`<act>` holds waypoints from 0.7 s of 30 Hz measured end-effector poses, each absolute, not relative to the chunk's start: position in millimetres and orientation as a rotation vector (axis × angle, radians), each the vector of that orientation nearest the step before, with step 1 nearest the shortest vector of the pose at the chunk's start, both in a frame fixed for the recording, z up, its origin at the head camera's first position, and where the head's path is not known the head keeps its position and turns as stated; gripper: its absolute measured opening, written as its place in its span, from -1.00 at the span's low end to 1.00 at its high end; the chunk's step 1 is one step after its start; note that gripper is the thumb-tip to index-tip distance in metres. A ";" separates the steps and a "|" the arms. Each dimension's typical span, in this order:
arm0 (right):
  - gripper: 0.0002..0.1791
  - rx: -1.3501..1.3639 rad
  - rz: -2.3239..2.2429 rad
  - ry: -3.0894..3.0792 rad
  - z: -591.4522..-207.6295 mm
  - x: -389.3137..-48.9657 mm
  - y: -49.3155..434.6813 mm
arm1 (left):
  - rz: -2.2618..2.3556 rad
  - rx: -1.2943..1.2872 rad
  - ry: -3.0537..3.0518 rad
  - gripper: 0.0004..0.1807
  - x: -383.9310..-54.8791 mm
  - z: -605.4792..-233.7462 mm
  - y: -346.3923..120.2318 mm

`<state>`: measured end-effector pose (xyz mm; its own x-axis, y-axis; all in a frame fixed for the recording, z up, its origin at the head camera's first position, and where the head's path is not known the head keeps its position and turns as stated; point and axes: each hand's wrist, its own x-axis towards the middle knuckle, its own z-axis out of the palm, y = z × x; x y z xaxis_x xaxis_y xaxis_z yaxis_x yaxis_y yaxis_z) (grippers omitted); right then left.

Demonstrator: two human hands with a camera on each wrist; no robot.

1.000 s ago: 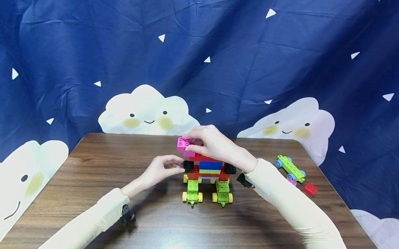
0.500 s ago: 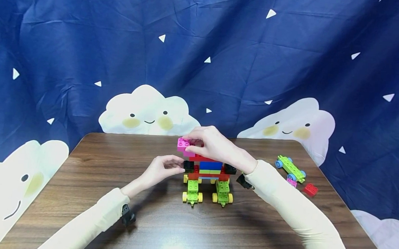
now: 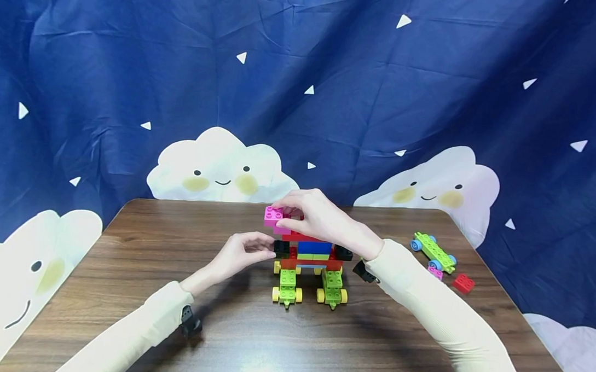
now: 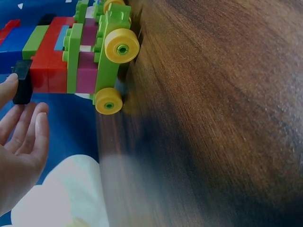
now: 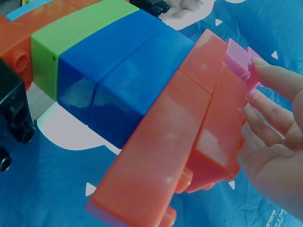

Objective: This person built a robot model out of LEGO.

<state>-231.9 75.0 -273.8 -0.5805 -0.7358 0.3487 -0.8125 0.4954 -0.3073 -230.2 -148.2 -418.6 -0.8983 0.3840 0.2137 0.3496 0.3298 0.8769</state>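
A toy-brick figure stands upright mid-table, its blue bricks (image 3: 315, 248) forming the body between red layers. Green wheeled bases (image 3: 288, 287) with yellow wheels carry it. My right hand (image 3: 321, 214) pinches a pink brick (image 3: 273, 215) at the figure's upper left, over another pink piece; the right wrist view shows thumb and fingers on the pink brick (image 5: 254, 66) beside the red bricks (image 5: 218, 118). My left hand (image 3: 241, 255) pinches the black brick (image 3: 281, 248) at the figure's left side, thumb on one face, fingers under it in the left wrist view.
To the right on the wooden table (image 3: 214, 325) lie a green wheeled base (image 3: 435, 250) with blue wheels, a small pink brick (image 3: 435, 272) and a red brick (image 3: 464, 283). A blue curtain (image 3: 301, 98) with clouds hangs behind the table's far edge.
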 end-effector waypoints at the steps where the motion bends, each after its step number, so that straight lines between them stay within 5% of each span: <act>1: -0.62 1.342 0.665 -2.570 -274.0 -231.7 75.4 | 1.658 0.698 2.534 -0.66 -230.0 -418.7 -148.2; 21: -0.58 1.331 0.679 -2.565 -274.0 -231.6 88.9 | 1.661 0.691 2.516 -0.68 -230.4 -418.1 -148.2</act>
